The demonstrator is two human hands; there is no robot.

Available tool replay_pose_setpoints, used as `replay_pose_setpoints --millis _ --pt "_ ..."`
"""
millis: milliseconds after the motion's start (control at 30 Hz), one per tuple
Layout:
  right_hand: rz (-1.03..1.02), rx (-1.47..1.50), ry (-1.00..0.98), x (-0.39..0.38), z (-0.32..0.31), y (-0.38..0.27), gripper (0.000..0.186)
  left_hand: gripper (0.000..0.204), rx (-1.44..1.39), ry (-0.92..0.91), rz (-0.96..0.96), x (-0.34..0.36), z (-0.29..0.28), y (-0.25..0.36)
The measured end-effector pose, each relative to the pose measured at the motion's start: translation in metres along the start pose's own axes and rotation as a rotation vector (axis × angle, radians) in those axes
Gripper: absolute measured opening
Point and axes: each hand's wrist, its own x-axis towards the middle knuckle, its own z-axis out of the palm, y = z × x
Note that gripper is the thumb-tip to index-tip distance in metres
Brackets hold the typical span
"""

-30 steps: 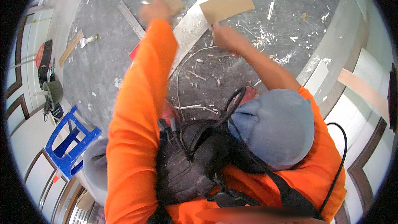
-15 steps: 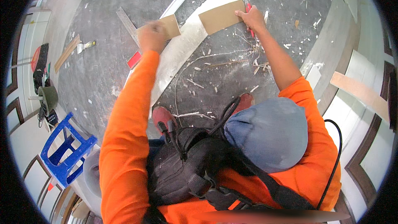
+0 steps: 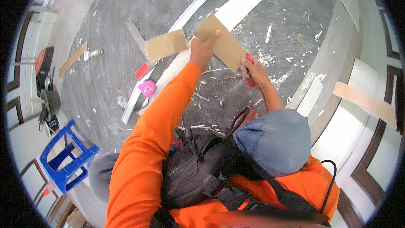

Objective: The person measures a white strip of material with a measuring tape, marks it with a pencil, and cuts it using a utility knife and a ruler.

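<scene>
Since half a second ago the left hand (image 3: 203,47) has left the smaller board piece (image 3: 166,45) lying on the grey floor (image 3: 105,84) and now presses the larger tan board (image 3: 221,42), while the right hand (image 3: 249,68), closed around a red tool (image 3: 250,80), sits at that board's lower edge beside the white strip (image 3: 249,1).

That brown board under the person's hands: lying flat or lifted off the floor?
Cannot tell for sure. The brown board appears to lie across the white strip; the left hand presses on it, and the right hand grips its lower edge.
</scene>
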Motion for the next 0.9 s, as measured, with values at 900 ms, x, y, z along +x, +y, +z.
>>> replay_pose_setpoints --millis 900 --pt "-1.079 -0.819 0.157 0.012 0.026 -0.146 0.023 0.028 1.258 0.138 0.412 -0.008 0.01 0.089"
